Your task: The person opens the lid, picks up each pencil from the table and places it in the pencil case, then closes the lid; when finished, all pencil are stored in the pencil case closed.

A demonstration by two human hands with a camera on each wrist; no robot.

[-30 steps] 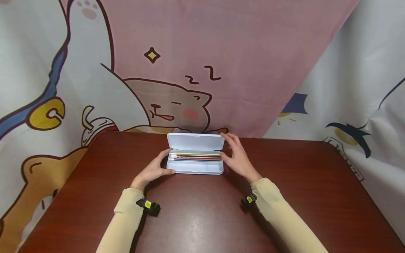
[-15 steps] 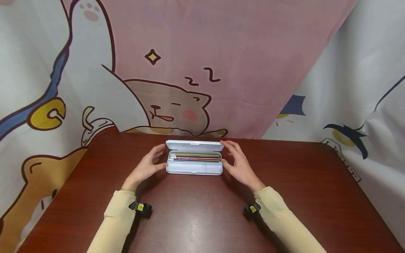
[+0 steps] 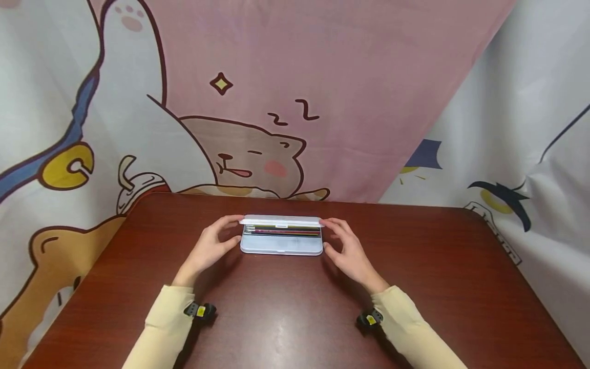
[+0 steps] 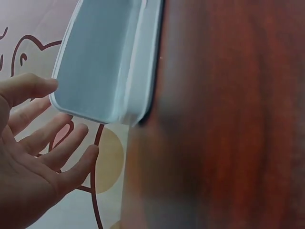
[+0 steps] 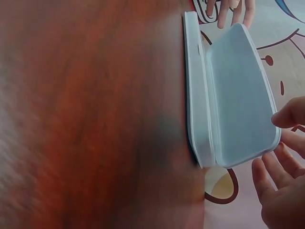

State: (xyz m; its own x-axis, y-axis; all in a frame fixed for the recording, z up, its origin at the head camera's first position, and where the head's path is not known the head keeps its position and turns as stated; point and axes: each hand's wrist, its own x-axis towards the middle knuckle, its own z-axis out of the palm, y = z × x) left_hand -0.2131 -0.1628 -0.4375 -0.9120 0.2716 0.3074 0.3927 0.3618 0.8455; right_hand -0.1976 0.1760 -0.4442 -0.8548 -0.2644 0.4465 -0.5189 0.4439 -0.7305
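Observation:
A white pencil case [image 3: 281, 245] lies on the table with its hinged lid [image 3: 262, 220] tilted partway down over the base. Several pencils [image 3: 286, 232] lie side by side in the back part of the base, partly covered by the lid. Fingertips of the left hand [image 3: 207, 249] touch the lid's left end, its thumb lower, beside the base. At the opposite end, the right hand [image 3: 352, 256] touches the lid's corner with extended fingers, the thumb apart from them. Both wrist views show the lid's inner face [image 4: 93, 57] and spread, loosely bent fingers at its rim.
The dark reddish wooden table [image 3: 281, 312] extends around the case. A cartoon-printed cloth [image 3: 359, 102] hangs behind the table's back edge and at both sides. Each forearm wears a cream sleeve and a black wrist device [image 3: 201, 310].
The lid has swung forward and down from nearly upright. The left hand has left the base's left side and now touches the lid's end; the right hand has followed the lid down.

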